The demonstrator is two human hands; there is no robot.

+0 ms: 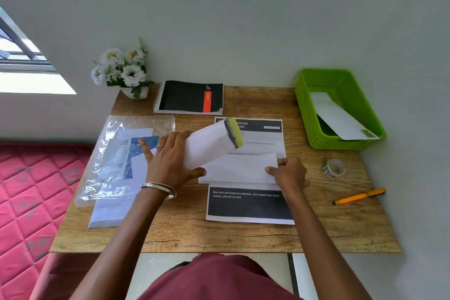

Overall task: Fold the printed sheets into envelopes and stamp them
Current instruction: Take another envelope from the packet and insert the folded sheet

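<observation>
Both hands (170,161) (288,170) gripping folded sheets (239,168)

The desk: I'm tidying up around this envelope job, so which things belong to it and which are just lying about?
In use:
left hand holding an envelope
right hand on the folded sheet
printed sheets
green basket with a finished envelope
sticker roll
plastic pack of envelopes

Lying about:
spiral notebook
orange pen
flower pot
</observation>
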